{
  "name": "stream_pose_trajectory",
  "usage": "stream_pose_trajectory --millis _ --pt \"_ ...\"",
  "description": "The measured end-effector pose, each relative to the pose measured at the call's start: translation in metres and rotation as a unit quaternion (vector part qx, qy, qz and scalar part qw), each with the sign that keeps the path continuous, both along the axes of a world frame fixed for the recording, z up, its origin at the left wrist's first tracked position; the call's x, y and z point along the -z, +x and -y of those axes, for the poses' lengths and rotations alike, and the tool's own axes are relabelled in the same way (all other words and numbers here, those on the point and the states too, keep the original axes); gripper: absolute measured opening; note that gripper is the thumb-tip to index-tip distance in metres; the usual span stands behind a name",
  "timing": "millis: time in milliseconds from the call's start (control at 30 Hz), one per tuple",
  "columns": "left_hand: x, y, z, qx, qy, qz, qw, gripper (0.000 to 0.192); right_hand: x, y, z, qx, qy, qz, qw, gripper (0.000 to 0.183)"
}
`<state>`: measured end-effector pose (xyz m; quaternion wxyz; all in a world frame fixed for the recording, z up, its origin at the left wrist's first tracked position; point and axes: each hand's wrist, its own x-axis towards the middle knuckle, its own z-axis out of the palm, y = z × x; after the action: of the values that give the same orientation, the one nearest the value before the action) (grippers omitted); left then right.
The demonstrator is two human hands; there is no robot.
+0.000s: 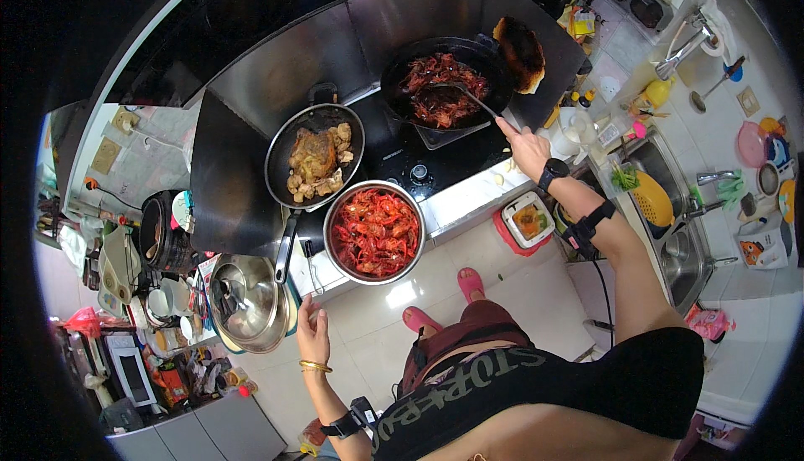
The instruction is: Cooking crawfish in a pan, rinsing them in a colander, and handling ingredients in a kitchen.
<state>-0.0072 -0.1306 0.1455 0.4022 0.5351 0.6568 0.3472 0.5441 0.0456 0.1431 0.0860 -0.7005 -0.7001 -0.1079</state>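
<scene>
My right hand grips the handle of a metal spatula, whose head lies among dark red crayfish in a large black wok on the stove. My left hand hangs with fingers apart and nothing in it, near the counter's front edge. Above it, a steel bowl heaped with bright red crayfish stands at the edge of the stove. To its upper left, a black frying pan holds browned chunks of food and a larger browned piece.
Steel bowls stand left of the pan's handle. A scorched cloth or pad leans right of the wok. A lined waste bin stands below the counter. The sink lies at right, with a yellow colander.
</scene>
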Motion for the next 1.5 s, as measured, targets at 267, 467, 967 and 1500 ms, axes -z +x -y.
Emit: stream_pose_trajectory --millis 267,467,967,1500 --pt "-0.001 0.003 0.009 -0.015 -0.018 -0.019 1.0 0.045 -0.005 0.001 0.022 0.034 -0.109 -0.029 0.993 0.07" --pt "-0.008 0.003 0.014 -0.024 -0.036 -0.037 0.998 0.044 -0.023 -0.038 0.015 -0.118 0.082 0.001 0.99 0.057" --pt "-0.019 -0.015 0.05 -0.09 -0.017 -0.065 0.994 0.046 0.132 -0.178 -0.114 -0.171 -0.252 0.003 0.952 0.022" --pt "-0.023 -0.003 0.054 -0.117 -0.091 -0.025 0.989 0.046 0.145 -0.161 -0.12 -0.266 -0.219 0.024 0.938 0.017"
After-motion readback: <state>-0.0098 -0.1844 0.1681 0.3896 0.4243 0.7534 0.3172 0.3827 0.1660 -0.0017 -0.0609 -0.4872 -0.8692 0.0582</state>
